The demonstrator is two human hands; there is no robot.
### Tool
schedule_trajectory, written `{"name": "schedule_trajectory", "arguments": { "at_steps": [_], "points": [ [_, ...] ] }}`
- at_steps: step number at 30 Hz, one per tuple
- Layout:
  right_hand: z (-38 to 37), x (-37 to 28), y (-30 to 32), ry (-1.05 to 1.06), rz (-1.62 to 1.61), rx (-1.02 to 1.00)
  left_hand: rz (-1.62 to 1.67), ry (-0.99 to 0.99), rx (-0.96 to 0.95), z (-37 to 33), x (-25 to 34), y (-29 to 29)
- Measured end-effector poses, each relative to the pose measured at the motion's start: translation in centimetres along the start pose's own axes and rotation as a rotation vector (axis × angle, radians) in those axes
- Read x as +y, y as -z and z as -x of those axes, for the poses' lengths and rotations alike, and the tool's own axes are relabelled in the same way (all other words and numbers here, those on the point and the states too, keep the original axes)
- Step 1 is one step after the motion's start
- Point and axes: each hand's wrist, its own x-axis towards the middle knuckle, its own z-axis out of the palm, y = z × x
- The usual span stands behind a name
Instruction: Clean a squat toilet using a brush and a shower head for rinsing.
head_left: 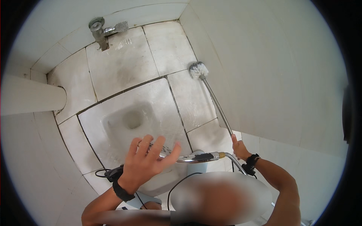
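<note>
My left hand is held over the near part of a white squat toilet, its fingers curled over the head of a chrome hand shower. The shower's handle, with a dark worn patch, points right to a brass-coloured joint and a metal hose. Fine spray seems to fall on the pan, though it is faint. In my right hand is the end of a long metal toilet brush. Its round bristle head, white with grey, rests at the foot of the right wall.
A metal flush valve with a textured foot pedal stands at the back wall. A thick white pipe comes in at the left. Dark-jointed, stained floor tiles surround the toilet. A smooth pale wall rises on the right.
</note>
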Motion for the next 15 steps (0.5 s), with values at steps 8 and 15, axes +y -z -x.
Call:
{"name": "schedule_trajectory", "arguments": {
  "at_steps": [8, 15],
  "points": [
    [-10.8, -20.8, -1.8, 0.254, -0.198, 0.010, 0.031, -0.061, 0.028, -0.3, 0.7, -1.4],
    [-3.1, -5.5, -5.5, 0.253, 0.017, -0.081, -0.016, -0.034, -0.024, -0.1, 0.4, -0.2]
  ]
}}
